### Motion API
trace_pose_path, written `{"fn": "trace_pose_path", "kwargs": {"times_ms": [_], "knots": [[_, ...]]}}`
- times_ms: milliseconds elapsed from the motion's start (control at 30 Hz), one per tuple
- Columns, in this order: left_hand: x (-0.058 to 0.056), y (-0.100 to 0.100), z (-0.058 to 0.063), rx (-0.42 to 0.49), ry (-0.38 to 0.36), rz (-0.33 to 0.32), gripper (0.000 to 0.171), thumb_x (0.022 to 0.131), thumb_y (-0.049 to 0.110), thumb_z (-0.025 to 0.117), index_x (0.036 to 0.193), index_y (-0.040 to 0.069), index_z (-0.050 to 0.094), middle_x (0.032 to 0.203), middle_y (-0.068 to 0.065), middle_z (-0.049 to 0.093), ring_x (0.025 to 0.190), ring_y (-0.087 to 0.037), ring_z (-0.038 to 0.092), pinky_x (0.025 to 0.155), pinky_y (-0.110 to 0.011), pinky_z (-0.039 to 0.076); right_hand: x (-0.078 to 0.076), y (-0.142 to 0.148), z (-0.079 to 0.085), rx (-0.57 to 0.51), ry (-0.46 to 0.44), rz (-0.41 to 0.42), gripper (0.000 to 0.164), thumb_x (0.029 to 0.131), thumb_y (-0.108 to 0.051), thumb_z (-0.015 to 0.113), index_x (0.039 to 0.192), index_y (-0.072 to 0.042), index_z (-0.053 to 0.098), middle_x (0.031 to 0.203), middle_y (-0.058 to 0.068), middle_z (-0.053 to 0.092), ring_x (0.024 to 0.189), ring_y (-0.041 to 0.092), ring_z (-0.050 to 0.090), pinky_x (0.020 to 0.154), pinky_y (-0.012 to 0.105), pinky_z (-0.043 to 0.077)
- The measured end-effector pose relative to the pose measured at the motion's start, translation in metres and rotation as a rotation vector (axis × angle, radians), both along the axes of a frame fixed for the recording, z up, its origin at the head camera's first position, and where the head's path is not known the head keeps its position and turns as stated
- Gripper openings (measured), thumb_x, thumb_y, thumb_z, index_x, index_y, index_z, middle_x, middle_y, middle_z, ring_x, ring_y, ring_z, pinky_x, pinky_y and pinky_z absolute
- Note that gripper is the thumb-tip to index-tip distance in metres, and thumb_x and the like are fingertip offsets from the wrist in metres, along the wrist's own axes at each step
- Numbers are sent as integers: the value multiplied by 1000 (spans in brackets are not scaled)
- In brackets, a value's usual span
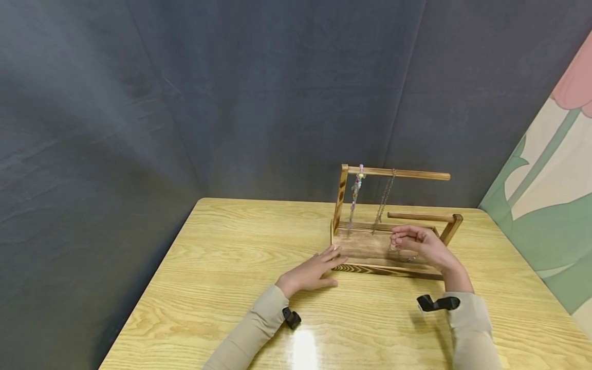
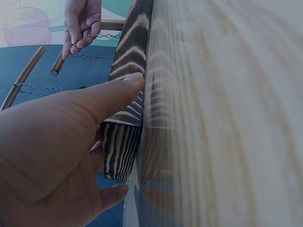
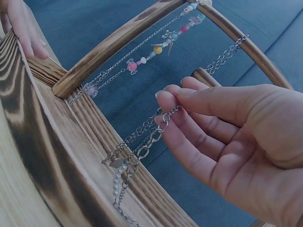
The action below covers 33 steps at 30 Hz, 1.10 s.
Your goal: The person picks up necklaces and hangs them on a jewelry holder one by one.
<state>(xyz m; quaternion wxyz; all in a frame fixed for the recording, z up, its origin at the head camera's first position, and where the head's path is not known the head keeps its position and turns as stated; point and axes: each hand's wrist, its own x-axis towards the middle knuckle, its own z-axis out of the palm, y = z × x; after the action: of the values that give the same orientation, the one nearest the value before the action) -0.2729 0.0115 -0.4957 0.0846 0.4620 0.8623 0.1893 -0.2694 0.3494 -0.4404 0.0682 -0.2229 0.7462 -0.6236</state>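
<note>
My right hand (image 1: 427, 249) pinches a silver chain necklace (image 3: 151, 142) between thumb and fingertips, above the tray of a wooden jewelry stand (image 1: 370, 244). Its links and pale beads hang down toward the tray. At the stand's left front corner rests my left hand (image 1: 312, 270), its fingers straight and spread. In the left wrist view the thumb lies against the dark-grained front wall (image 2: 130, 59). From the stand's tall bar hang a colorful beaded necklace (image 3: 151, 54) and a plain chain necklace (image 1: 385, 198).
A shorter wooden bar (image 1: 418, 216) reaches left from the stand's right post, just behind my right hand. The stand sits on a wood-grain table (image 1: 222, 246). Dark curtains (image 1: 277, 103) hang behind, and a flower-printed panel (image 1: 546, 205) stands at the right.
</note>
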Motion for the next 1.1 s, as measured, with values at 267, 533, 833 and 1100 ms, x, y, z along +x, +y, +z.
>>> {"fn": "trace_pose_path", "kwargs": {"times_ms": [267,533,833,1100], "knots": [[0,0,2,-3,-7,3,66,94,37,49,150,20,18,157,-5,0,144,-23,-2,111,-55,18,0,-2,3,0,39,-38,32,94,0,49,123,14,46,104,-2,67,96,18,65,80,30,54],[-1,0,2,-2,-1,-3,67,95,36,50,150,20,17,157,-5,0,144,-24,-2,111,-55,18,1,-6,11,36,107,-68,30,95,-4,50,122,9,51,106,5,66,92,14,65,79,28,54],[-1,-1,1,-3,-7,-10,67,95,36,50,151,20,16,157,-5,-1,144,-22,-4,111,-55,17,0,-12,18,24,112,-95,28,94,-4,52,120,7,53,103,-3,66,93,19,65,81,32,54],[-1,-1,1,-10,-9,-9,67,95,36,49,150,21,16,157,-5,-1,144,-21,-5,112,-54,17,-2,-20,32,98,92,-152,35,95,-13,54,123,6,52,107,8,65,91,12,64,80,27,53]]}}
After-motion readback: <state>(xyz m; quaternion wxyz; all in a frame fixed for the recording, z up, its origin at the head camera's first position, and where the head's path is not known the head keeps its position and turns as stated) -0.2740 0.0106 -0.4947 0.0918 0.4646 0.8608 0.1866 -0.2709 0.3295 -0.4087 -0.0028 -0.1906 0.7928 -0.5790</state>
